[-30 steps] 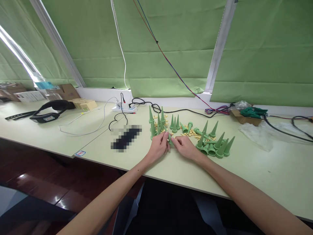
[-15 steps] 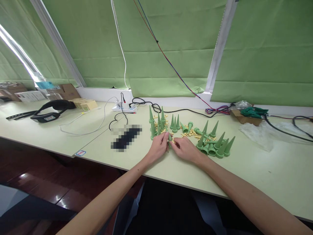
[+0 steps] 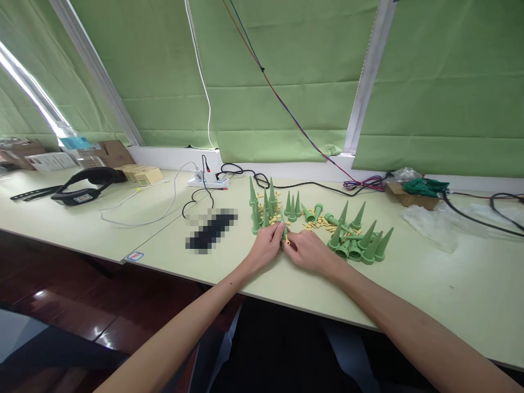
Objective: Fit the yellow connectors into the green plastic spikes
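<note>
Right of both hands (image 3: 267,245), carton (image 3: 412,201) (cloth (image 3: 424,188) inside, apparently)

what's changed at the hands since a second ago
The right hand has edged slightly left, and a yellow peg now shows clearly between the hands. The left hand still holds a green cone; standing cones and loose yellow pegs look unchanged.

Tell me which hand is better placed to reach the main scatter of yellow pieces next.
The right hand, I'd judge: it is nearer that scatter of yellow pieces, while the left hand, farther off, holds a green cone.
</note>
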Demonstrator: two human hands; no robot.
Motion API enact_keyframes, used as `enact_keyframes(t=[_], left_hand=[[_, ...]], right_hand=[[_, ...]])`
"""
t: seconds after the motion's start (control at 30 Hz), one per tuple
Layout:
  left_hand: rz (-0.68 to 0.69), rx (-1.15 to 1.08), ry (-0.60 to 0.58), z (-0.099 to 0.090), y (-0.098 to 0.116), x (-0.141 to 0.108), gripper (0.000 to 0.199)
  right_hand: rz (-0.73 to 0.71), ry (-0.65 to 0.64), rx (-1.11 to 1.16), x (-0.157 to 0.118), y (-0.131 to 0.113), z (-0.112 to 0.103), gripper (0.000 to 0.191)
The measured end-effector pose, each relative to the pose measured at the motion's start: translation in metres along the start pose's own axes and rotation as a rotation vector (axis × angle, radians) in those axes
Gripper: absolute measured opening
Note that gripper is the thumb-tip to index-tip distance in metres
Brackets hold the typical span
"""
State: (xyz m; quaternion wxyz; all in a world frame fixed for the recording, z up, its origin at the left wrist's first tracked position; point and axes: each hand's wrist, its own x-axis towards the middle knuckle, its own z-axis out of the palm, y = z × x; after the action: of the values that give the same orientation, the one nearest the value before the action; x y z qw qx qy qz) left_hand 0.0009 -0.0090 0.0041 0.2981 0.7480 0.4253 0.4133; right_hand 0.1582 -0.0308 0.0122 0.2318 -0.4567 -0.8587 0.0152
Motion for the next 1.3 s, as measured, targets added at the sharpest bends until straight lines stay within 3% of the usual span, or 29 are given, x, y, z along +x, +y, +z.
enact_keyframes(t=[0.6,0.87,1.07,1.3], left_hand=[[0.029,0.064,0.015,0.001,0.001,0.001,0.046],[0.086,0.150,0.139,0.002,0.006,0.001,0.035],[0.076,0.158,0.263,0.001,0.006,-0.001,0.025],[0.070,0.187,0.276,0.002,0.006,-0.001,0.024]], right_hand=[[0.048,-0.016,0.026,0.000,-0.004,-0.002,0.037],[0.099,0.026,0.098,0.001,0.001,-0.005,0.029],[0.155,0.102,0.140,0.002,0.011,-0.007,0.003],[0.245,0.237,0.077,0.004,0.019,-0.005,0.026]])
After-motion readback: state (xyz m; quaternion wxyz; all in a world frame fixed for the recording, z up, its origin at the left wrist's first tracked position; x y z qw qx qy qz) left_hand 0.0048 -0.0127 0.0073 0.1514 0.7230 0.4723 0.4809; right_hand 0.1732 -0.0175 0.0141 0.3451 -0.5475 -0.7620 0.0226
